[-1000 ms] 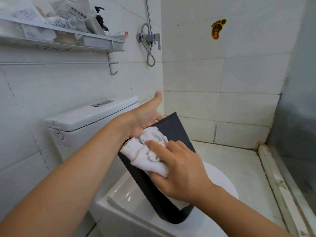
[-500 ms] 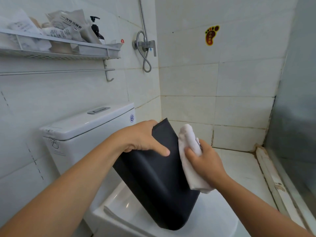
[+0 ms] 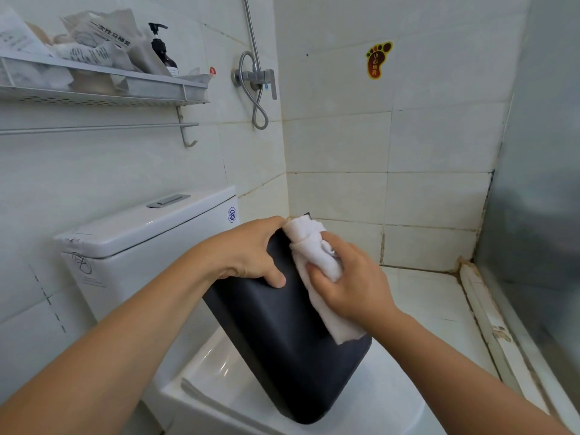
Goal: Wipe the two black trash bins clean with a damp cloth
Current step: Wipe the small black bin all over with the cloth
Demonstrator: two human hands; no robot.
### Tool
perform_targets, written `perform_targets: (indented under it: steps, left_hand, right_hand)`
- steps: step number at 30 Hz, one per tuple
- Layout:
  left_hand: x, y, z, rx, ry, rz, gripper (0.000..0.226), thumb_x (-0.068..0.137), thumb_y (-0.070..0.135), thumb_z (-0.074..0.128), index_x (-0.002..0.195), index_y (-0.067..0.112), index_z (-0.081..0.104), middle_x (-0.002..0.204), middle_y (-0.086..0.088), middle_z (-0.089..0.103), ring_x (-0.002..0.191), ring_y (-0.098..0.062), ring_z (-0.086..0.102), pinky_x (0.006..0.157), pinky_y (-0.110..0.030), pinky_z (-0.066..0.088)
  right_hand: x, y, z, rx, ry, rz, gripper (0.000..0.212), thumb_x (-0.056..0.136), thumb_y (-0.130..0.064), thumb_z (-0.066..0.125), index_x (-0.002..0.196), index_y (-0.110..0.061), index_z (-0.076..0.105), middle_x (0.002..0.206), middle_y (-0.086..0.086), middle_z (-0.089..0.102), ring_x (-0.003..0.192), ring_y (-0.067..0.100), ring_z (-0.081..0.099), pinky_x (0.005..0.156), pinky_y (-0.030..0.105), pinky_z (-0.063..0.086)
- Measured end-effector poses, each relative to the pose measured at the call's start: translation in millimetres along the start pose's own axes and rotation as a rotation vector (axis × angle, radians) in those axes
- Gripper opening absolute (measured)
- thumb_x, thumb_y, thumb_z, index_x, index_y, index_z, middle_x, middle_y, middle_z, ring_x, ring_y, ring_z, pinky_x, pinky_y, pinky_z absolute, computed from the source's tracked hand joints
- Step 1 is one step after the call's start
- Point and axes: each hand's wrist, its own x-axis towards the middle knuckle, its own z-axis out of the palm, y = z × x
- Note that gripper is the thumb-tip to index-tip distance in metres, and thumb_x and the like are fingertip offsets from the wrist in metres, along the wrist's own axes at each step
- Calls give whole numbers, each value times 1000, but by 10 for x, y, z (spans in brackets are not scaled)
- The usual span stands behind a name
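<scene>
On the closed lid of a glossy white toilet [image 3: 219, 390], a smooth, round-cornered black bin [image 3: 282, 346] stands tilted, the left hand [image 3: 251, 255] curled over its upper edge, the right hand [image 3: 351, 287] gripping a crumpled white cloth [image 3: 317, 271] against its side.

The closed white toilet lid [image 3: 386, 412], lower centre of the frame, carries the tilted black bin [image 3: 288, 356], whose rounded lower end rests directly on it.

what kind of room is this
A small tiled bathroom, likely with a shower: a white toilet tank, a shower valve and hose on the wall, and a shelf of toiletries.
</scene>
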Motion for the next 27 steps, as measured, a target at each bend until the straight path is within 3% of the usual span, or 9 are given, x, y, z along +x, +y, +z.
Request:
perform_targets:
  steps: [3, 5, 7, 12, 17, 19, 21, 24, 27]
  left_hand:
    - [-13, -23, -29, -84, -11, -4, 71, 70, 4, 90, 128, 31, 59, 109, 7, 76, 98, -16, 75, 92, -46, 62]
    - [-12, -37, -44, -117, -13, 0, 78, 71, -1, 89, 134, 31, 56, 108, 6, 77, 96, -16, 76, 88, -43, 64]
    - [-7, -53, -55, -137, -27, 24, 82, 71, -4, 88, 136, 33, 54, 105, 5, 78, 94, -17, 77, 85, -41, 65]
    - [14, -104, -109, -127, -70, 83, 74, 75, -4, 84, 123, 42, 53, 103, 4, 78, 94, -23, 78, 85, -47, 65]
    - [24, 85, -67, 113, 59, 68, 42, 78, 41, 87, 105, 33, 57, 99, 12, 71, 88, -9, 70, 83, -36, 61]
    - [52, 200, -8, 128, 148, 98, 43, 79, 58, 82, 105, 32, 59, 99, 13, 70, 89, -7, 68, 80, -34, 58]
    - [87, 254, 31, 87, 197, 168, 41, 80, 52, 83, 107, 32, 60, 99, 14, 68, 88, -4, 66, 77, -31, 56]
    - [104, 231, -2, 5, 215, 226, 30, 81, 29, 86, 100, 22, 64, 95, 7, 70, 85, -9, 68, 83, -42, 59]
    - [86, 74, -64, -110, 172, 251, 32, 82, 17, 87, 107, 16, 67, 101, 0, 74, 94, -14, 71, 93, -48, 58]
  right_hand:
    - [80, 181, -79, 85, -24, 286, 39, 93, -49, 59, 129, -37, 56, 93, -12, 66, 86, 20, 63, 73, 37, 49]
    - [71, 280, -129, 215, -30, 401, 20, 93, -46, 60, 106, -31, 60, 83, -7, 67, 80, 22, 65, 75, 45, 56]
    - [50, 323, -203, 330, -30, 433, 18, 91, -44, 63, 91, -27, 59, 79, 1, 68, 78, 27, 67, 76, 48, 57]
    - [52, 305, -454, 381, -29, 339, 22, 92, -42, 65, 86, -23, 58, 77, 4, 64, 72, 28, 64, 64, 40, 52]
    - [-63, 181, -452, 451, -40, 330, 26, 92, -40, 66, 88, -17, 56, 83, 11, 61, 66, 19, 58, 63, 39, 50]
    - [-101, 122, -456, 460, -47, 299, 23, 93, -38, 66, 89, -18, 57, 83, 9, 61, 67, 22, 60, 63, 38, 50]
    - [-124, 58, -484, 459, -67, 240, 16, 94, -37, 67, 90, -23, 59, 81, 4, 63, 71, 23, 62, 63, 35, 51]
    - [-124, 18, -545, 447, -49, 207, 13, 94, -38, 68, 88, -30, 60, 77, -5, 64, 67, 14, 62, 61, 30, 51]
    - [-77, 87, -636, 451, 63, 273, 13, 91, -40, 69, 85, -32, 60, 77, -5, 67, 67, 16, 65, 63, 38, 55]
